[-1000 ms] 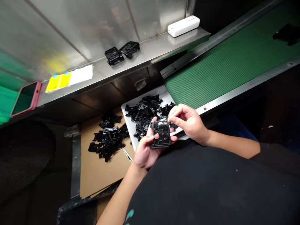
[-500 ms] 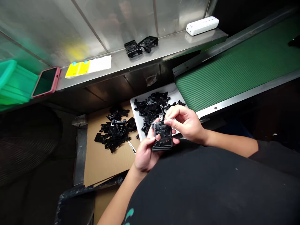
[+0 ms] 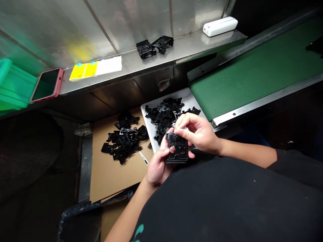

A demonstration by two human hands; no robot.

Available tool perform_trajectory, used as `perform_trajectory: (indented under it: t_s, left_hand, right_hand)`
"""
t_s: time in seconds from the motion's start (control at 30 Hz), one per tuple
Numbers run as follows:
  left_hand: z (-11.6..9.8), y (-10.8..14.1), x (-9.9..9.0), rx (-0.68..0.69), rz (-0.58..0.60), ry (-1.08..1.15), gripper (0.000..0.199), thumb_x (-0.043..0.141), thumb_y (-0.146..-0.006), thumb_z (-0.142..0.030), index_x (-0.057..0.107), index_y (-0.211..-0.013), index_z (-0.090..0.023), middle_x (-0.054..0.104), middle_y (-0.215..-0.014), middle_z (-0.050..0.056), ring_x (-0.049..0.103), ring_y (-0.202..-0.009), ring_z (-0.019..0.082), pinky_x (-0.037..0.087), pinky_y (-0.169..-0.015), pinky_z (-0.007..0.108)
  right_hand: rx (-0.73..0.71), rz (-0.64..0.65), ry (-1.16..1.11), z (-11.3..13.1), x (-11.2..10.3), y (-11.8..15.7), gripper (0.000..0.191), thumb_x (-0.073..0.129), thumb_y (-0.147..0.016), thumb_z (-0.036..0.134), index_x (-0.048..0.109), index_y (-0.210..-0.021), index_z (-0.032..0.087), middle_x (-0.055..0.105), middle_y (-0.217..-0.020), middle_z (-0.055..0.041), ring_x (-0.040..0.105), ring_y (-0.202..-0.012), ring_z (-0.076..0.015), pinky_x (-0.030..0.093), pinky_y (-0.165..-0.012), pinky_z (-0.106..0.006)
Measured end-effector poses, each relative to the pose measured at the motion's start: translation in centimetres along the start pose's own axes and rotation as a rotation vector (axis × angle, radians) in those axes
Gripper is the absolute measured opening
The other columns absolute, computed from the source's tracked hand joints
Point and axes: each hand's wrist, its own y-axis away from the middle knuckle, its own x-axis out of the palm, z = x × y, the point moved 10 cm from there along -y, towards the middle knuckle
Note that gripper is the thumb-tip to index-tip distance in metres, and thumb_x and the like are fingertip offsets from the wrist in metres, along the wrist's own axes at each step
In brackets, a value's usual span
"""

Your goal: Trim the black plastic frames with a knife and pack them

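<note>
My left hand (image 3: 158, 165) is wrapped round a flat black plastic part (image 3: 178, 151) with small holes and ribs, tilted up in front of my shirt. Over the top edge of that part, my right hand (image 3: 199, 132) has thumb and forefinger pinched together; whatever lies between the fingertips is too small to make out. Behind the hands, black parts (image 3: 164, 112) are heaped on a white tray (image 3: 149, 128). More black parts (image 3: 126, 139) lie piled on brown cardboard (image 3: 108, 178) to the left, with a slim white tool (image 3: 143, 158) beside them.
On the metal ledge (image 3: 128, 72) are a pink-edged phone (image 3: 47, 84), a yellow and white paper (image 3: 96, 68), two black assemblies (image 3: 154, 46) and a white device (image 3: 220, 26). A green bin (image 3: 16, 85) stands far left. A green conveyor belt (image 3: 252, 70) runs to the right.
My right hand's pinched fingertips have shifted slightly left over the top of the black part. The part sits a little farther right in view, still in my left hand.
</note>
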Motion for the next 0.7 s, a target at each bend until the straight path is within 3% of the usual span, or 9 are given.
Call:
perform_trajectory:
  t_s: [0.37, 0.6, 0.7]
  left_hand:
    - [-0.1, -0.1, 1.0, -0.03, 0.129, 0.003, 0.073, 0.063, -0.093, -0.028, 0.04, -0.162, -0.025, 0.079, -0.118, 0.009, 0.08, -0.1, 0.034, 0.051, -0.113, 0.058]
    - [0.2, -0.8, -1.2, -0.044, -0.07, 0.155, 0.053, 0.057, -0.097, -0.024, 0.057, -0.15, -0.024, 0.078, -0.107, 0.004, 0.076, -0.104, 0.026, 0.056, -0.111, 0.048]
    - [0.2, -0.9, -1.2, -0.045, -0.076, 0.176, 0.05, 0.056, -0.097, -0.021, 0.06, -0.147, -0.024, 0.078, -0.113, 0.004, 0.076, -0.104, 0.024, 0.056, -0.112, 0.047]
  right_hand:
    - [0.001, 0.004, 0.005, 0.0, 0.3, -0.1, 0.021, 0.081, -0.096, 0.03, 0.063, -0.088, 0.023, 0.068, -0.093, -0.0025, 0.069, -0.09, -0.0195, 0.057, -0.08, -0.036]
    - [-0.05, 0.093, -0.043, 0.2, 1.0, 0.3, 0.016, 0.08, -0.097, 0.025, 0.065, -0.091, 0.023, 0.07, -0.094, -0.0029, 0.069, -0.091, -0.0195, 0.059, -0.09, -0.042]
    - [-0.037, 0.07, -0.061, 0.2, 0.7, 0.4, 0.017, 0.081, -0.096, 0.025, 0.065, -0.09, 0.023, 0.071, -0.094, -0.0031, 0.07, -0.09, -0.0188, 0.06, -0.087, -0.04]
